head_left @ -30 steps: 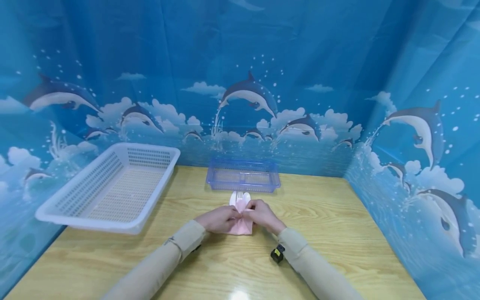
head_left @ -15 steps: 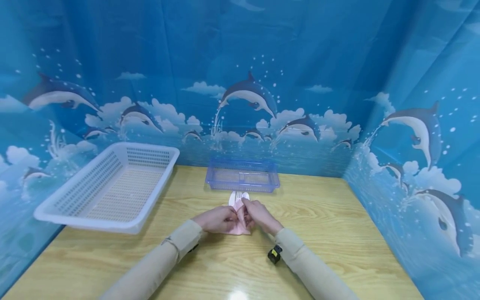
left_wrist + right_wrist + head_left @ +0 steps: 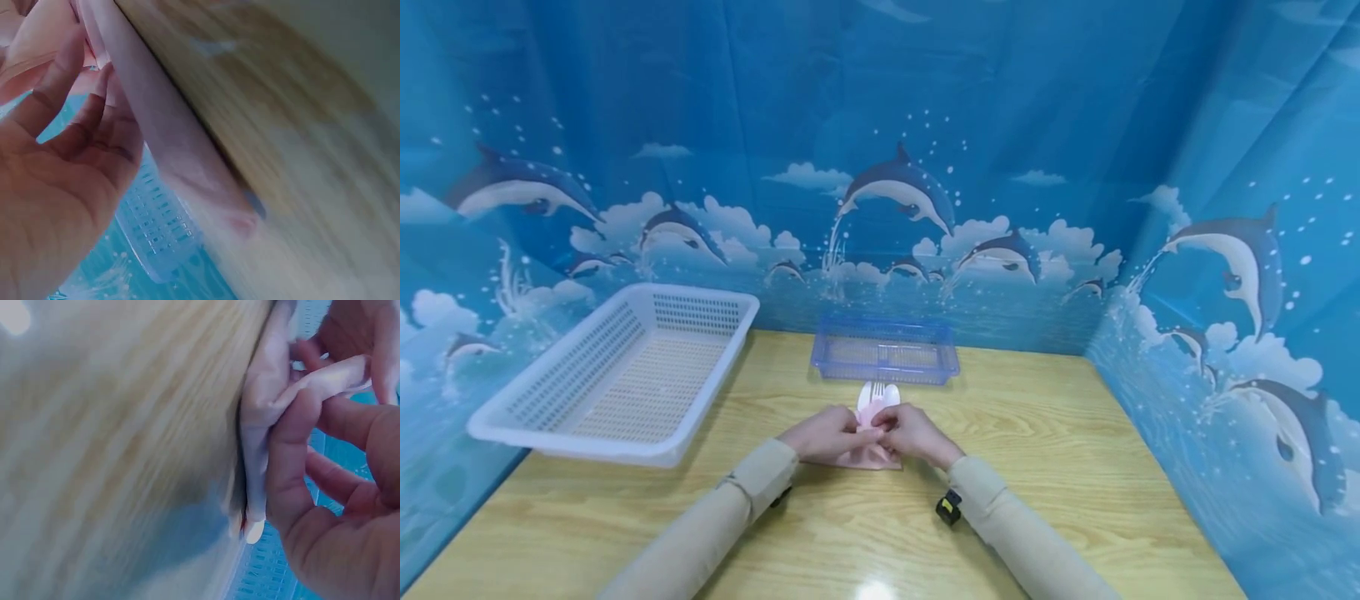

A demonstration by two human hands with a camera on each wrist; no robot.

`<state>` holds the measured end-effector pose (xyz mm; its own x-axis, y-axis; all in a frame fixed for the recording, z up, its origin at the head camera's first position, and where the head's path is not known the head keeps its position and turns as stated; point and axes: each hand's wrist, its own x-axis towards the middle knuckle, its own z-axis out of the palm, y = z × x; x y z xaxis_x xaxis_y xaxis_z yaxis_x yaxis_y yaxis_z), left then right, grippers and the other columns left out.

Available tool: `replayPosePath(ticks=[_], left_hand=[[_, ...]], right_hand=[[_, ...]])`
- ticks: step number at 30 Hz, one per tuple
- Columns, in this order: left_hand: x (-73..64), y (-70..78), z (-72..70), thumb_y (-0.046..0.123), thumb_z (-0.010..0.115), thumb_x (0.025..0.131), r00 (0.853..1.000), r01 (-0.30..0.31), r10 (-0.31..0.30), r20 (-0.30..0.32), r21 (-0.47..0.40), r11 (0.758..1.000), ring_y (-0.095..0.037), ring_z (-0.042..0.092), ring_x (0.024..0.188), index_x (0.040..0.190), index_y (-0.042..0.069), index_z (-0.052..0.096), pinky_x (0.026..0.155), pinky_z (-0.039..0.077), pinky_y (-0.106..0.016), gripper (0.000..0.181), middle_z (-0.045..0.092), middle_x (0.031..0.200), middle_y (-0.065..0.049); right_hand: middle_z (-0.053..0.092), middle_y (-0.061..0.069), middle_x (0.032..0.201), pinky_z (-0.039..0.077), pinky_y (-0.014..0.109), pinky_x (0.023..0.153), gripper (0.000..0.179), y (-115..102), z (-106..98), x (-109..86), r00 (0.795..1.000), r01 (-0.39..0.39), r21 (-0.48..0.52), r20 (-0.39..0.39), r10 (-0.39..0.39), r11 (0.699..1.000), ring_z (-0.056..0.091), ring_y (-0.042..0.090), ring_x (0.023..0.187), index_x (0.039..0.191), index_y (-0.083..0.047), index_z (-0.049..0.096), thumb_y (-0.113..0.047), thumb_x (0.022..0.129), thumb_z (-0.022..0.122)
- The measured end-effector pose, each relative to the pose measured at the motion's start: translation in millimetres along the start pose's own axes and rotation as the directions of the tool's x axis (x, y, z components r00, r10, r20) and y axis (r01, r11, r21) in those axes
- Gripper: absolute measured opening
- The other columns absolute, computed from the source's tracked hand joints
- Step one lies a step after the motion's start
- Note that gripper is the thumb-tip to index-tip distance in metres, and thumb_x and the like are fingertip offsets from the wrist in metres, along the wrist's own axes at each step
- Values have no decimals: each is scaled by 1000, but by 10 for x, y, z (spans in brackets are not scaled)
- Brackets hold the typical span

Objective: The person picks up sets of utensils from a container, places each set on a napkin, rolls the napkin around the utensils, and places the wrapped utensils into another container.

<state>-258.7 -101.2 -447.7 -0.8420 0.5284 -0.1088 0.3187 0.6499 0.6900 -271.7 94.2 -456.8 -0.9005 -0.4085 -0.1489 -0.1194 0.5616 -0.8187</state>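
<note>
A pink napkin (image 3: 871, 412) lies on the table, folded around white cutlery. A knife (image 3: 864, 396), a fork (image 3: 877, 389) and a spoon (image 3: 891, 395) stick out at its far end. My right hand (image 3: 919, 435) pinches a fold of the napkin (image 3: 331, 380) between thumb and finger, as the right wrist view shows. My left hand (image 3: 826, 435) lies over the napkin's left side, its thumb reaching toward the right fingertips. In the left wrist view its fingers (image 3: 81, 128) are loosely bent against the napkin, with a gap between thumb and forefinger.
Behind the cutlery stands a clear blue plastic basket (image 3: 886, 367). A large white basket (image 3: 677, 442) with slotted sides is at the left. The wooden table (image 3: 1060, 467) ends at a blue dolphin-print curtain (image 3: 1037, 308).
My left hand has shifted slightly left and flattened over the napkin, whose left part now spreads out beneath it. My right hand has drawn down a little from the cutlery and keeps pinching the cloth.
</note>
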Motion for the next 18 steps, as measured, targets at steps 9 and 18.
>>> replayPosePath(ticks=[9,18], left_hand=[[-16,-42,13,42,55,98,999,4,-3,31,-10,1000,-7,39,48,68,6,64,45,34,-20,48,46,54,6],[-30,-9,17,44,54,98,993,95,-89,78,-74,993,-6,36,45,65,11,63,43,30,-18,48,46,51,6]], right_hand=[[68,13,117,55,40,87,37,-19,0,81,980,199,-334,67,-187,922,65,25,95,126,-6,63,-8,89,58],[69,8,101,53,36,79,31,-30,3,135,982,188,-363,69,-175,913,61,20,86,121,-12,64,-12,91,60]])
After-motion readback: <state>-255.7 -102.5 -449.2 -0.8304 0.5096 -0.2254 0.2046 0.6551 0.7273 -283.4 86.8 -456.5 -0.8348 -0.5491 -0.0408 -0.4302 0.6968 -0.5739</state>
